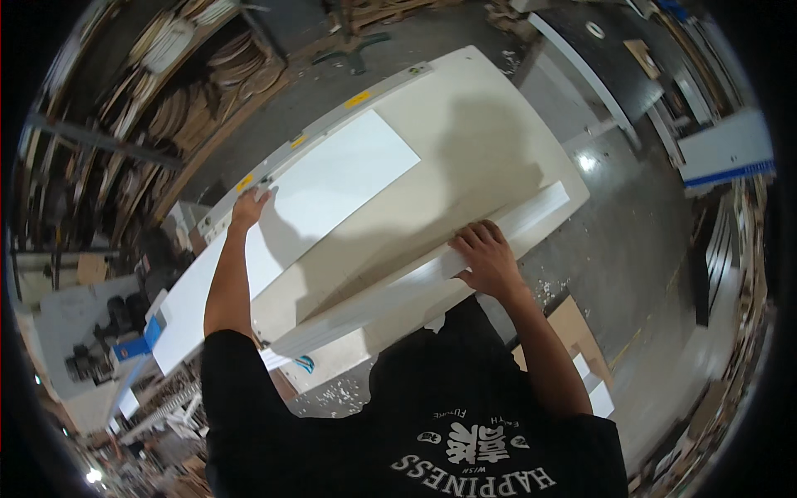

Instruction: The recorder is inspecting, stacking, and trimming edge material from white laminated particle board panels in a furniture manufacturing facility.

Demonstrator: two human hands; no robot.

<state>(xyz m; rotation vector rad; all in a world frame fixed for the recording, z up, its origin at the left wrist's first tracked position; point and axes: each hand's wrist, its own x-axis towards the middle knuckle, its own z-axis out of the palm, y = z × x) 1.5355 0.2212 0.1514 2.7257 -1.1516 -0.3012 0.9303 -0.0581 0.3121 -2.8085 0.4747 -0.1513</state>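
Observation:
A long white panel [332, 178] lies flat on the cream-coloured table, along the metal rail [332, 114] at its far side. My left hand [249, 207] rests at that rail by the panel's edge, thumb and fingers apart, gripping nothing that I can see. Closer to my body, several long white strips [407, 282] sit together lengthwise along the near side. Over their top lies my right hand [486, 256], fingers curved across the far side and thumb on the near side. What its fingertips touch is hidden.
A small blue-handled tool [305, 363] lies at the near left table edge. Shelves of wood pieces [166, 108] stand at the far left. Cardboard [573, 332] is on the floor at right, with scattered white scraps nearby. A dark-topped table [602, 58] stands far right.

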